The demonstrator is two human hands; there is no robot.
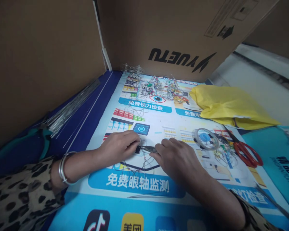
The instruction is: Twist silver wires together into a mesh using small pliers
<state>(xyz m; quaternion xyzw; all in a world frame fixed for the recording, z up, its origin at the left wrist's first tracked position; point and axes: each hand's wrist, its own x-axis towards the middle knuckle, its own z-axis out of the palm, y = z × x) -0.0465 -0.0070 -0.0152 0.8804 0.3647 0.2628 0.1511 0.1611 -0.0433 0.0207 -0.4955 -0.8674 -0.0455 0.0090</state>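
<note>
My left hand (121, 144) is closed in a pinch at the edge of a thin wire piece (144, 165), whose loops spread over the printed sheet below. From the right, my right hand (177, 157) grips slim-nosed pliers (148, 148). Their jaws point left and meet the wire close to my left fingertips. Whether the jaws are closed on the wire is too small to make out. The plier handles are hidden inside my right hand. A few loose straight wires (146, 195) lie in front of the wire piece.
Cardboard walls (135, 35) stand behind and left. Straight wires (73, 107) and teal-handled pliers (47, 141) lie left. Beaded wire pieces (156, 83) are at the back. A yellow bag (228, 102), a tape roll (215, 142), red-handled scissors (248, 155) and a teal bag (269, 147) are right.
</note>
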